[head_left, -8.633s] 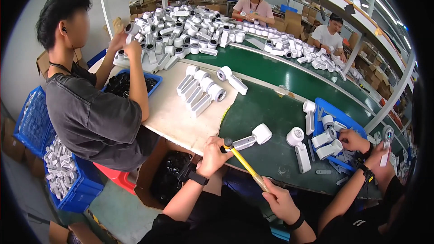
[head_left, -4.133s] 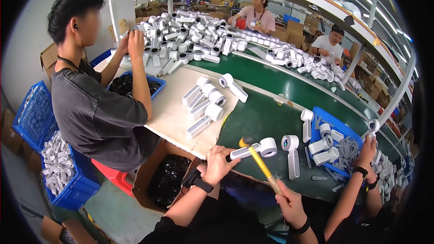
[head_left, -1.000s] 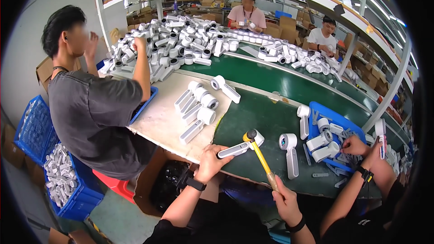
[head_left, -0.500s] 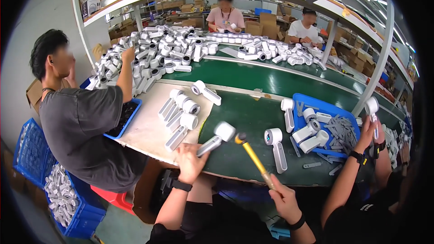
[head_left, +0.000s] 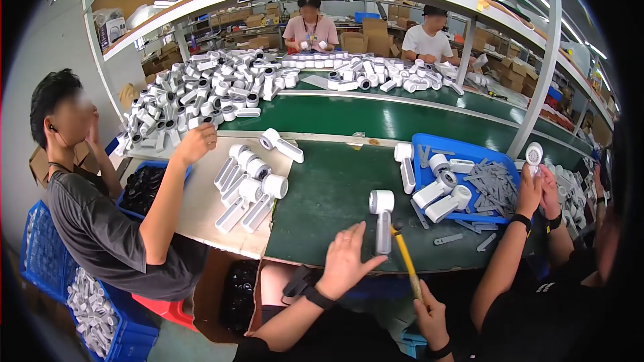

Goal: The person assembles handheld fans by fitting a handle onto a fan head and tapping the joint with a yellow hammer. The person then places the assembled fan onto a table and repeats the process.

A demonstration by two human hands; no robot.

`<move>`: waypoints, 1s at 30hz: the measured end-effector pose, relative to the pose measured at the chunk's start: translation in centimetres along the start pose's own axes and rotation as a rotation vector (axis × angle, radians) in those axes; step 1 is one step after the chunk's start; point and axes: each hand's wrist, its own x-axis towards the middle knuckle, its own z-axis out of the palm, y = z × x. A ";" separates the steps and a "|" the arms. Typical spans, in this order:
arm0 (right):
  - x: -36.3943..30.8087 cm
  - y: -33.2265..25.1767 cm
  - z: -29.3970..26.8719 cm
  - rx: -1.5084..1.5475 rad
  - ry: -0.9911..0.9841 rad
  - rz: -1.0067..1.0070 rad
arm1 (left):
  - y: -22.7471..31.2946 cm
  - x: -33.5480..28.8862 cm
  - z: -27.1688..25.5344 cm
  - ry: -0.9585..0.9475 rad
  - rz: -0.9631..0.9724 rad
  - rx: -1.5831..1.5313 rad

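Observation:
My left hand (head_left: 350, 261) is open, fingers stretched and thumb spread, just left of a white and grey handheld fan (head_left: 382, 218) on the green work surface (head_left: 322, 194). It holds nothing. In my right hand (head_left: 431, 318) is a hammer (head_left: 406, 258) with a yellow handle, its head beside the lower part of that fan's handle. To the left, several handheld fans (head_left: 263, 204) lie grouped on a pale board (head_left: 201, 221). Another fan (head_left: 282, 145) rests near the board's far corner.
A blue tray (head_left: 419, 191) at right holds fans and grey strips (head_left: 496, 188); one more fan (head_left: 404, 166) stands beside it. A co-worker's hands (head_left: 540, 188) hold a fan at far right. Another co-worker's arm (head_left: 164, 208) reaches across at left. A fan pile (head_left: 215, 87) lies beyond.
The fan that was in my left hand now appears among the group on the board. My left hand has moved right, toward the fan on the green surface. The hammer has shifted slightly right and down.

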 end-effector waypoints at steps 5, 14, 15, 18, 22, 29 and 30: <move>0.5 -2.2 1.1 0.114 -0.116 0.014 | -3.4 -0.5 1.8 -0.008 -0.173 0.074; 3.0 -5.0 0.5 0.004 -0.212 -0.115 | -6.6 0.3 -3.3 -0.118 -0.317 -0.054; 3.3 -6.1 0.6 -0.010 -0.188 -0.245 | -6.9 0.4 -3.6 -0.126 -0.296 -0.057; 3.7 -6.7 1.2 -0.022 -0.126 -0.423 | -7.5 0.1 -3.2 -0.101 -0.251 -0.068; 4.5 -6.5 1.5 -0.109 -0.284 -0.353 | -7.9 0.0 -2.7 -0.088 -0.290 -0.145; 4.6 -6.3 1.7 -0.120 -0.296 -0.308 | -7.8 0.2 -2.9 -0.083 -0.285 -0.163; 4.4 -6.5 1.6 -0.121 -0.295 -0.313 | -8.0 0.1 -2.8 -0.079 -0.281 -0.162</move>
